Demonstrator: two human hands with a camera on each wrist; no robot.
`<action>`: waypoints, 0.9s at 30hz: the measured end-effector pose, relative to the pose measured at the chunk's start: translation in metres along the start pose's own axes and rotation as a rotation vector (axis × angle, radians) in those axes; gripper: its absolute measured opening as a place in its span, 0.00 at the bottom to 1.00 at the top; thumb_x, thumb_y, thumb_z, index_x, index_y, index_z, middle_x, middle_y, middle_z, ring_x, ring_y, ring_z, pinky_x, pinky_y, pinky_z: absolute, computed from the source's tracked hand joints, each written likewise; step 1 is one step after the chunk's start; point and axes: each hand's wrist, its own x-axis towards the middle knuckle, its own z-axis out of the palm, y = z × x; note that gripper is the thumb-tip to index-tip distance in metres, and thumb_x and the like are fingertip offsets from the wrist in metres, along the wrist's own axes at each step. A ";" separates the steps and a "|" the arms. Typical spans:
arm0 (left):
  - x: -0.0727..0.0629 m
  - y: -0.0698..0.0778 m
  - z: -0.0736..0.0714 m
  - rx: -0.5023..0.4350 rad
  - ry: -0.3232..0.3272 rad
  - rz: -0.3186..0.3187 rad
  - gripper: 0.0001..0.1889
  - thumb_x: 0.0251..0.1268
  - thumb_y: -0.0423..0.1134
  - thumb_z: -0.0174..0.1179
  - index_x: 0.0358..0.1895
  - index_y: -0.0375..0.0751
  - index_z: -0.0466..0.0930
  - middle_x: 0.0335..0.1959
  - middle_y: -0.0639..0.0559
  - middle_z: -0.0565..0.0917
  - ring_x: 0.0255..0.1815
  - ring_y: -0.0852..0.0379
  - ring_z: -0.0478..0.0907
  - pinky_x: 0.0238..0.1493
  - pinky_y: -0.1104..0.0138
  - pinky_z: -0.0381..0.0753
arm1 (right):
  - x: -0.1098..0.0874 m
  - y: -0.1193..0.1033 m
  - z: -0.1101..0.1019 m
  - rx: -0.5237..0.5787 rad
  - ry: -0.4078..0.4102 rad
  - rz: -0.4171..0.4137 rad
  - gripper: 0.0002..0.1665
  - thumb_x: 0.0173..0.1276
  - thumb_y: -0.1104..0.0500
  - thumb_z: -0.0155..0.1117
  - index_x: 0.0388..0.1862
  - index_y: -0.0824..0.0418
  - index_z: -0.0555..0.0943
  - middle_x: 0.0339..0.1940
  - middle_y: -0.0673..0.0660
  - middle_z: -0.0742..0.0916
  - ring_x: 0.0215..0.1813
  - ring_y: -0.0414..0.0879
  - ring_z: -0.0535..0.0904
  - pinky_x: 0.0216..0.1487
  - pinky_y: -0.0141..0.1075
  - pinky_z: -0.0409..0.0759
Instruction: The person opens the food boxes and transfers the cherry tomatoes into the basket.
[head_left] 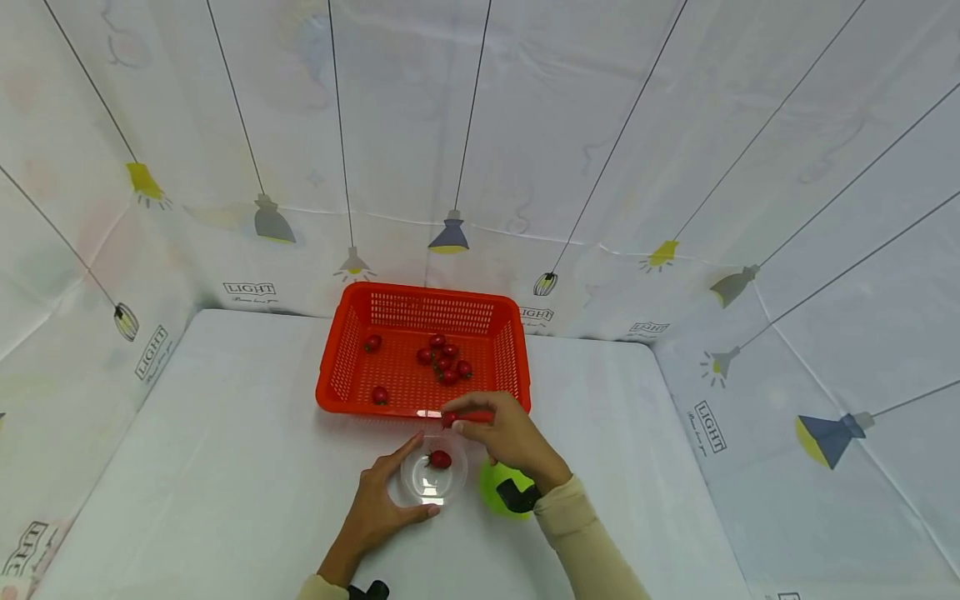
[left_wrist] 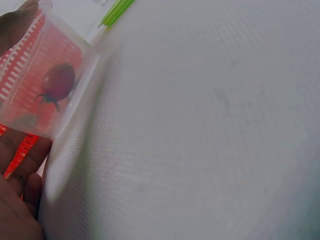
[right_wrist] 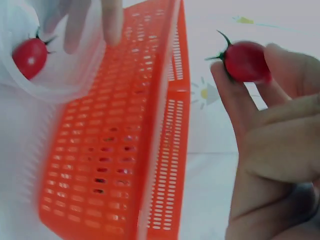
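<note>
My left hand [head_left: 375,504] holds a clear plastic cup [left_wrist: 82,65] on the table, with thumb and fingers spread round its sides. Inside the cup lies one red cherry tomato [head_left: 440,460] with a green stem. Just above the near rim of the basket, my right hand [head_left: 510,437] pinches another cherry tomato [right_wrist: 246,61] between thumb and fingertips, its green stem pointing away from the palm. An orange-red perforated plastic basket [head_left: 330,375] stands behind the cup. Several cherry tomatoes [head_left: 444,364] are on its floor, mostly in a cluster right of the middle.
A lime-green round item [head_left: 491,492] is on the table beside the cup, partly hidden under my right wrist; its kind is unclear. The white table [head_left: 247,433] meets wall sheets [head_left: 390,100] printed with lamps at the back and sides.
</note>
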 end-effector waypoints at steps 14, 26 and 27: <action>0.000 0.002 0.001 -0.012 -0.003 -0.034 0.57 0.40 0.62 0.86 0.79 0.80 0.65 0.76 0.68 0.77 0.69 0.56 0.77 0.65 0.52 0.68 | 0.030 -0.012 -0.037 0.032 0.161 0.033 0.14 0.77 0.56 0.68 0.58 0.44 0.89 0.64 0.53 0.88 0.32 0.49 0.80 0.28 0.39 0.83; 0.001 0.000 0.001 -0.008 -0.008 -0.034 0.56 0.40 0.63 0.85 0.78 0.84 0.63 0.76 0.69 0.76 0.68 0.57 0.77 0.62 0.55 0.68 | 0.058 -0.016 -0.042 0.060 0.128 0.042 0.15 0.77 0.57 0.70 0.57 0.39 0.89 0.66 0.49 0.87 0.14 0.47 0.67 0.18 0.32 0.72; 0.000 0.000 0.001 -0.009 -0.008 -0.036 0.56 0.40 0.62 0.85 0.78 0.84 0.63 0.76 0.69 0.76 0.68 0.57 0.77 0.63 0.55 0.68 | 0.060 -0.016 -0.042 0.061 0.127 0.047 0.15 0.77 0.56 0.70 0.57 0.38 0.89 0.66 0.48 0.87 0.15 0.47 0.67 0.18 0.32 0.72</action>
